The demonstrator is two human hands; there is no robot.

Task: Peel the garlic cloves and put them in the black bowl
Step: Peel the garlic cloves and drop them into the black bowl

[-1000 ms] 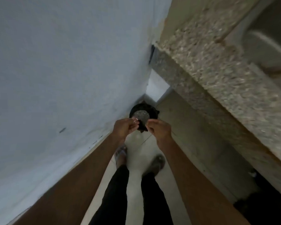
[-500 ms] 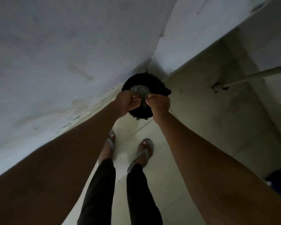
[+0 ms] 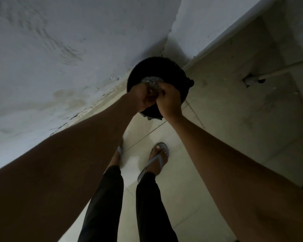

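Both hands are held out low over a round black bin (image 3: 157,67) that stands on the pale tiled floor (image 3: 226,110) in the corner by the white wall (image 3: 59,49), and between them they grip a small grey, glinting thing (image 3: 151,82); the light is poor, and it may be a little dish or sieve carrying garlic skins, but I cannot tell which. The left hand (image 3: 141,97) has its fingers curled round the near left edge of that thing, the right hand (image 3: 168,98) pinches its near right edge, and the two hands are nearly touching. The step in hand looks like emptying peelings into the bin, so it would go best to keep the thing well inside the bin's rim, tip it away from the body and shake gently, letting nothing fall on the floor near the sandalled feet (image 3: 158,156). The grey thing reads as roundish, with no clear long axis; its far edge points away from the person toward the corner. No clove and no black bowl can be made out here
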